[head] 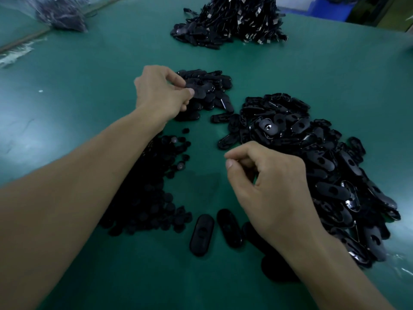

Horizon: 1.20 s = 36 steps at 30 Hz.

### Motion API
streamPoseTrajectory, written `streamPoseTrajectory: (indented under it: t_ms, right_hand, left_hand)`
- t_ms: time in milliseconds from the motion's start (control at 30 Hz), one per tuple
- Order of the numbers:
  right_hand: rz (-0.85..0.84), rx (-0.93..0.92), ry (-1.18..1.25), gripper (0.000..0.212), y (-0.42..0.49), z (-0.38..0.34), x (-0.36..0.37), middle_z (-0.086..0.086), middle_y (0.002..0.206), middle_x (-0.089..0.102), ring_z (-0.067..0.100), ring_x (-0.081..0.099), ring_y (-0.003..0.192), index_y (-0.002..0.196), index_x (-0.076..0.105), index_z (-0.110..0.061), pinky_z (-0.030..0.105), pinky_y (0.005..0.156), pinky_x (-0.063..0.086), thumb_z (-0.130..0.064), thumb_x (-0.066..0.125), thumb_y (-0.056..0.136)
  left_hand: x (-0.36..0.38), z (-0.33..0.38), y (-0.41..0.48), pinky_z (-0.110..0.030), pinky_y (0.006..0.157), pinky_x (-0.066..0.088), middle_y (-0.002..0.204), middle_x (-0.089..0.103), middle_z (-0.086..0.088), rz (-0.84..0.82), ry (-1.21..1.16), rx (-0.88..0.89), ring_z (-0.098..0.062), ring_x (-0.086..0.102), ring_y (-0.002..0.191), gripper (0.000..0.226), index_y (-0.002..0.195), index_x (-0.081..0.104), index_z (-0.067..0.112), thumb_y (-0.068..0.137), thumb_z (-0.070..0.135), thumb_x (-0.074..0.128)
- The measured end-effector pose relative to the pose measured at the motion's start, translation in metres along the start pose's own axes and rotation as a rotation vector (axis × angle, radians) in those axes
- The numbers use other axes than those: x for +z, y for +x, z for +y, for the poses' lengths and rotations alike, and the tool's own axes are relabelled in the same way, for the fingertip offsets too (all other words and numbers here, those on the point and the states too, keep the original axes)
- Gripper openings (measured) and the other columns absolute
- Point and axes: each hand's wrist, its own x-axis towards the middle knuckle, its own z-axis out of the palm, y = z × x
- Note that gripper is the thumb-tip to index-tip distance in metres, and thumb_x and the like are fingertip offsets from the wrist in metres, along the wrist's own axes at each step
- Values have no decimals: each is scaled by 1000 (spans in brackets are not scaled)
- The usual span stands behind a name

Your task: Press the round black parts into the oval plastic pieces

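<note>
left hand point(161, 90) — outstretched, pinches oval piece point(198, 87) | right hand point(268, 182) — loosely curled

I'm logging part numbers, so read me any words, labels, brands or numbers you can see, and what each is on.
No text can be read in this view.
On the oval plastic pieces: nothing legible; any moulded marks are too dark and small to tell.
On the round black parts: no marking visible.
On the cable pile, blue bins and green table: no label visible.
</note>
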Motion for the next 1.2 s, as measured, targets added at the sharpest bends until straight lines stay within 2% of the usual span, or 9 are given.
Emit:
streamPoseTrajectory:
  t_ms: [133, 233, 400, 567, 800, 900, 1000, 1100, 1200]
  right_hand:
    - [-16, -5, 1, 8, 0, 0, 1, -15, 66, 59, 9, 58, 62, 88, 69, -20, 19, 49, 42, -14, 66, 93]
    - [-10, -12, -9, 7, 0, 1, 0, -15, 65, 59, 6, 56, 59, 88, 69, -20, 15, 48, 41, -15, 66, 92]
    - [-14, 3, -5, 7, 0, 2, 1, -14, 64, 58, 5, 54, 58, 88, 69, -21, 15, 48, 39, -16, 66, 92]
    - [-13, 20, 16, 8, 0, 3, 0, -14, 64, 59, 4, 54, 55, 87, 69, -21, 15, 47, 39, -16, 66, 92]
    - [-6, 24, 15, 8, 0, 2, -2, -14, 63, 60, 5, 54, 55, 87, 69, -21, 15, 46, 40, -16, 66, 92]
    - [23, 32, 27, 7, 0, 1, -2, -14, 65, 61, 8, 57, 57, 90, 70, -21, 20, 47, 43, -16, 65, 93]
    - [80, 38, 21, 11, 1, 0, -4, -18, 69, 60, 5, 59, 66, 104, 69, -20, 18, 55, 46, -18, 65, 94]
    - [125, 83, 52, 29, 3, -2, -7, -17, 76, 66, -2, 61, 74, 123, 61, -24, 8, 65, 44, -26, 65, 94]
    - [131, 135, 116, 31, 3, -3, -8, -22, 84, 67, -6, 62, 79, 125, 62, -24, 5, 69, 44, -28, 66, 95]
  left_hand:
    - [0, -2, -1, -21, 69, 44, 81, 64, 4, 48, 211, 95, -14, 62, 85, 22, 81, 63, 24, 80, 31, 84]
    - [2, 1, -11, -21, 65, 39, 93, 59, 3, 48, 299, 206, -14, 55, 83, 22, 89, 61, 27, 82, 37, 80]
    - [9, 17, -33, -36, 76, 53, 90, 61, 7, -225, 471, 423, -17, 62, 90, 18, 95, 74, 31, 82, 42, 76]
    - [12, 19, -37, -45, 95, 50, 120, 57, 0, -374, 670, 446, -21, 53, 121, 29, 115, 74, 29, 90, 44, 70]
    - [12, 19, -41, -36, 70, 40, 99, 50, 9, -260, 730, 533, -14, 49, 96, 22, 100, 75, 22, 99, 38, 59]
    - [2, 22, -48, -28, 61, 40, 80, 59, 13, -200, 542, 438, -8, 56, 73, 21, 92, 70, 24, 101, 36, 54]
    - [-12, 27, -60, -13, 43, 37, 64, 65, 7, -376, 196, 277, 0, 47, 44, 24, 80, 68, 21, 100, 28, 57]
    - [-25, 28, -77, -10, 50, 39, 65, 70, 12, -593, 30, 153, 4, 48, 50, 22, 83, 74, 21, 99, 26, 60]
    - [-29, 24, -86, -15, 51, 38, 57, 59, 13, -654, -32, 160, 0, 45, 53, 20, 84, 77, 25, 97, 27, 63]
